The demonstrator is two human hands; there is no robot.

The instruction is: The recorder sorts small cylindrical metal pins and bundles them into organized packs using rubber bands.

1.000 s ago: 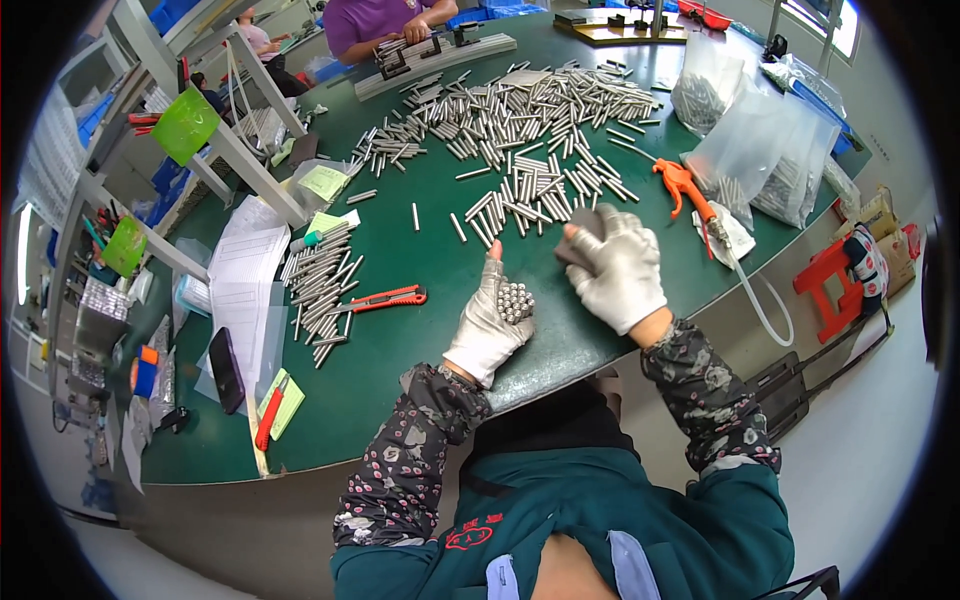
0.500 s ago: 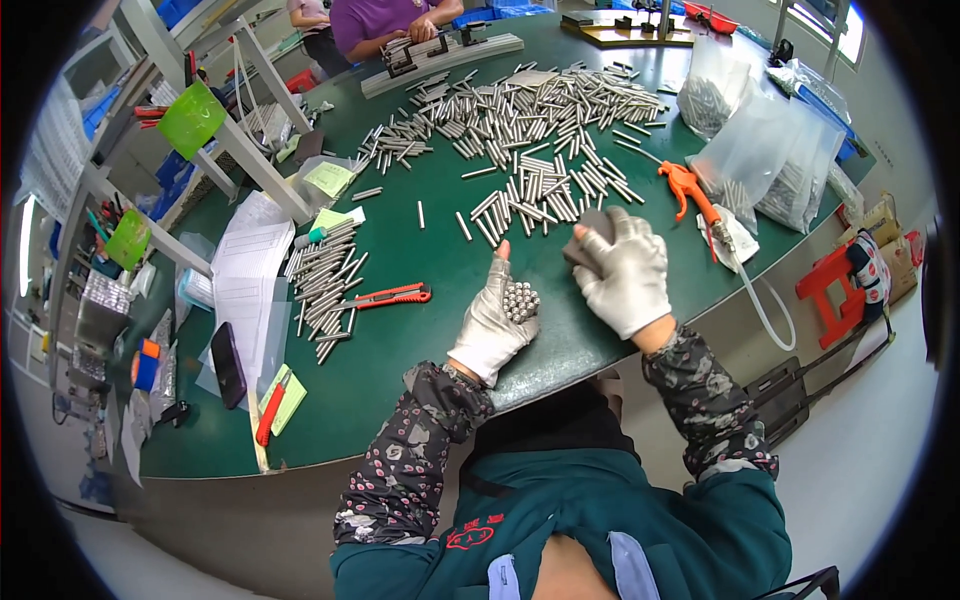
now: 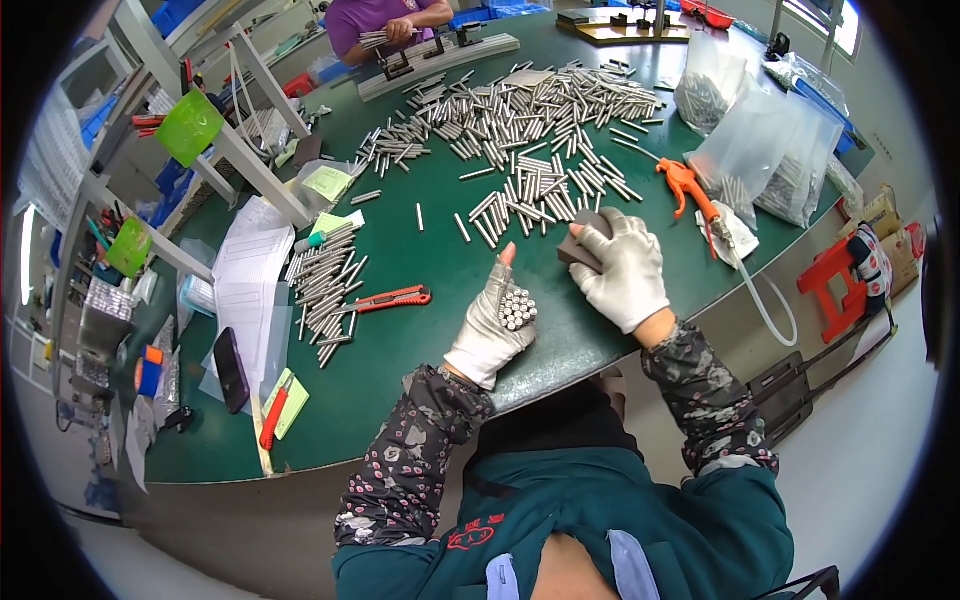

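Observation:
Near the front edge of the green table, my gloved left hand (image 3: 487,335) is wrapped round a bundle of metal pins (image 3: 517,310), their round ends facing up. The tip of its thumb is bare and points away from me. To its right, my gloved right hand (image 3: 628,275) grips a dark grey-brown block (image 3: 581,245), which looks like a sanding sponge. The block and the bundle are apart. Beyond both hands spreads a large heap of loose metal pins (image 3: 540,115); a smaller pile of pins (image 3: 322,285) lies on the left.
A red utility knife (image 3: 390,298) lies by the smaller pile, with a phone (image 3: 230,370) and papers (image 3: 245,270) further left. An orange air gun (image 3: 685,190) and plastic bags of pins (image 3: 765,160) are on the right. Across the table, a person in purple (image 3: 385,25) holds pins.
My right hand has shifted slightly left with the block. The bundle in my left hand has tilted so its ends show more squarely. The person opposite has lifted a handful of pins.

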